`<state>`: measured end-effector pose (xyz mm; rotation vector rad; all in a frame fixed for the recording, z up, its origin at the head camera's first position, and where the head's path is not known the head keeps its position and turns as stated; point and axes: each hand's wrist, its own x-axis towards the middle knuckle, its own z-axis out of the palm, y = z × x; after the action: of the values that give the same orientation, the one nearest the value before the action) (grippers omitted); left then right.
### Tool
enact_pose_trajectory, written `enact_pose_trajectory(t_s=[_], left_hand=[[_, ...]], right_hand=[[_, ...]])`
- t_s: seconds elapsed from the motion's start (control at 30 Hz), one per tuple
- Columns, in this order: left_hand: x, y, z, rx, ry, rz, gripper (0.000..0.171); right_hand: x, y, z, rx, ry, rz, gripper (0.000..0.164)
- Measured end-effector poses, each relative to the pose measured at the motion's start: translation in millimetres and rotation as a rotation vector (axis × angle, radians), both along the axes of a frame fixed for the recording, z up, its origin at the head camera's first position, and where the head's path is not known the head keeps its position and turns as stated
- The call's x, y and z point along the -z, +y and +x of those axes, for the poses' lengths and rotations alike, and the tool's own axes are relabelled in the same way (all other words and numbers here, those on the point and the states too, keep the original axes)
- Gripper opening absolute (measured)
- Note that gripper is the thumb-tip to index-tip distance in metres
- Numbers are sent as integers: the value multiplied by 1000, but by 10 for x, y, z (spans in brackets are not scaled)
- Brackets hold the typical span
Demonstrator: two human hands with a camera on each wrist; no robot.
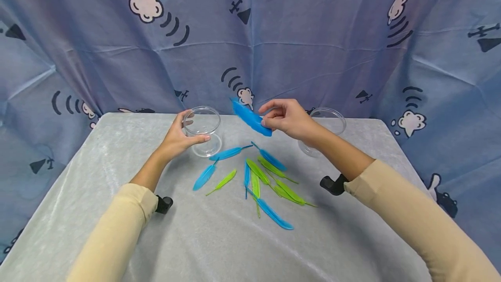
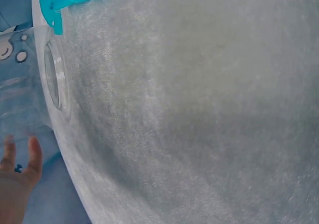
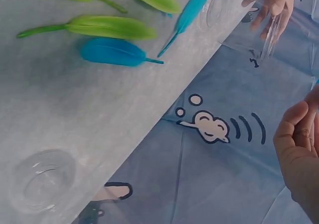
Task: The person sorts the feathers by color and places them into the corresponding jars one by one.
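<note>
My left hand (image 1: 177, 140) holds a clear plastic cup (image 1: 207, 127) at the table's back left, thumb across its near side and fingers round the far side. In the left wrist view, part of this hand (image 2: 22, 171) shows below the see-through cup. Above the middle of the table, my right hand (image 1: 290, 119) pinches a blue feather (image 1: 250, 117) by one end, between thumb and fingers. The feather hangs in the air, slanting up to the left, to the right of the cup. In the right wrist view that hand (image 3: 301, 149) shows at the right edge.
Several loose blue feathers (image 1: 272, 214) and green feathers (image 1: 289, 193) lie scattered mid-table, some overlapping. A second clear cup (image 1: 330, 119) stands back right, partly behind my right forearm. A patterned blue curtain (image 1: 297, 73) hangs behind the grey-covered table (image 1: 219, 243).
</note>
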<state>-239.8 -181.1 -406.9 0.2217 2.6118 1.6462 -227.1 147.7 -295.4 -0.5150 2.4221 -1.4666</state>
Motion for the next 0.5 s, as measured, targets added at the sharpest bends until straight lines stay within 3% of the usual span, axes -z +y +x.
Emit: enact_pose_trajectory(t_s=[0.5], left_hand=[[-13,1,6,2,-1,-7,107]], right_hand=[[-12,-346,-135,-7,26,51,25]])
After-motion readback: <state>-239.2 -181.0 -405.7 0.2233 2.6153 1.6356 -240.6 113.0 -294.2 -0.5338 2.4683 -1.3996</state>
